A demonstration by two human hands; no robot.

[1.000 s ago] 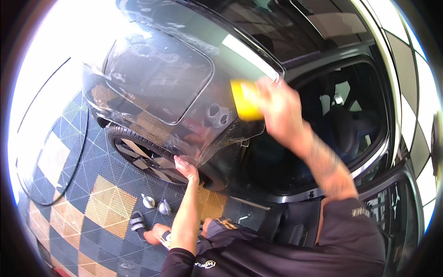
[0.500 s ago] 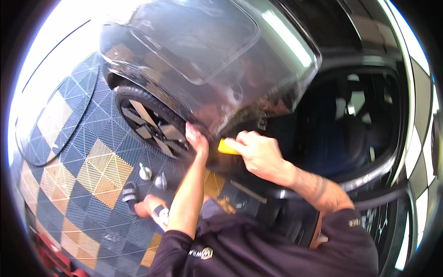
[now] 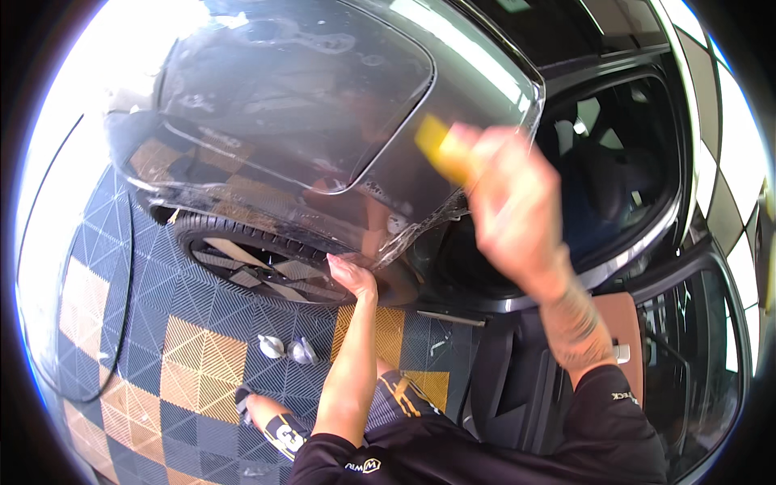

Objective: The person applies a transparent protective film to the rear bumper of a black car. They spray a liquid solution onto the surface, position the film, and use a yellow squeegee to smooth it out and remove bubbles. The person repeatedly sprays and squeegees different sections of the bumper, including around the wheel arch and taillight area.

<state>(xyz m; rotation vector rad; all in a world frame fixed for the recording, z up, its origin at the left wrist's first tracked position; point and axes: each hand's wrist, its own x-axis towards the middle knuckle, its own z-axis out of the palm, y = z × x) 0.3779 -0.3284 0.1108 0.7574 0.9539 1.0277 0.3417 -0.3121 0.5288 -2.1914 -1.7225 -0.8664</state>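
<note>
A dark grey car rear panel (image 3: 267,121) fills the upper middle, with wet streaks and clear film (image 3: 420,230) bunched in wrinkles along its lower right edge. Held in my right hand (image 3: 517,206) is a yellow squeegee (image 3: 440,149), raised over the panel right of the outlined flap; hand and tool are smeared by motion. Beside the wheel arch, my left hand (image 3: 354,276) touches the lower edge of the bodywork near the tyre (image 3: 250,238). Its visible fingers look stretched out, pointing up and left; some are hidden.
Two spray bottles (image 3: 287,349) stand on the patterned tile floor (image 3: 206,343) below the wheel. A dark hose or cable (image 3: 129,299) curves across the floor at left. To the right are the open door frame (image 3: 679,202) and a brown seat or trim panel (image 3: 618,331).
My right hand has lifted the squeegee up and right, away from the panel's lower corner. My left hand stays by the wheel arch. The view has shifted, showing more of the panel.
</note>
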